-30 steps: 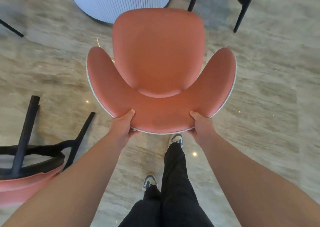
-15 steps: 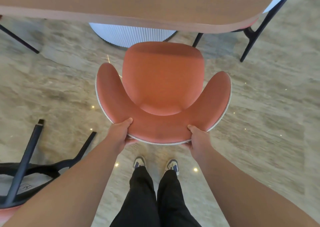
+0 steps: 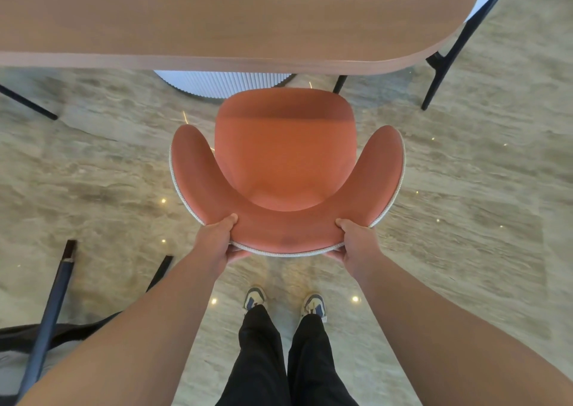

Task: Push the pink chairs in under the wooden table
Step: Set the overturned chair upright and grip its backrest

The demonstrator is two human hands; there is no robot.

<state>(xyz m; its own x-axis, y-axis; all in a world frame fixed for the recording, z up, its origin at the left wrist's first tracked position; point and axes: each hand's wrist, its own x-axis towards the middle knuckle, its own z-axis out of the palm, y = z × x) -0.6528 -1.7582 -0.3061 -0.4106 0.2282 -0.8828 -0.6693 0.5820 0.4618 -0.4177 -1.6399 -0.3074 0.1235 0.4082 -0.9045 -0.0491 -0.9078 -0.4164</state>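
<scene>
A pink chair (image 3: 285,157) with a curved, wrap-around backrest stands upright on the floor right in front of me, its seat facing the wooden table (image 3: 235,21). The seat's front edge lies just short of the table's near edge, in its shadow. My left hand (image 3: 217,239) grips the left rear of the backrest rim. My right hand (image 3: 356,244) grips the right rear of the same rim. The chair's legs are hidden beneath the seat.
A white ribbed table base (image 3: 223,84) stands under the tabletop just beyond the chair. An overturned chair with black legs (image 3: 49,312) lies at my lower left. Black legs of another chair (image 3: 446,55) show at the table's right end. My feet (image 3: 285,303) stand behind the chair.
The chair has travelled forward toward the table with both hands on its backrest. The tabletop has come into view, and I have stepped forward so both feet stand side by side.
</scene>
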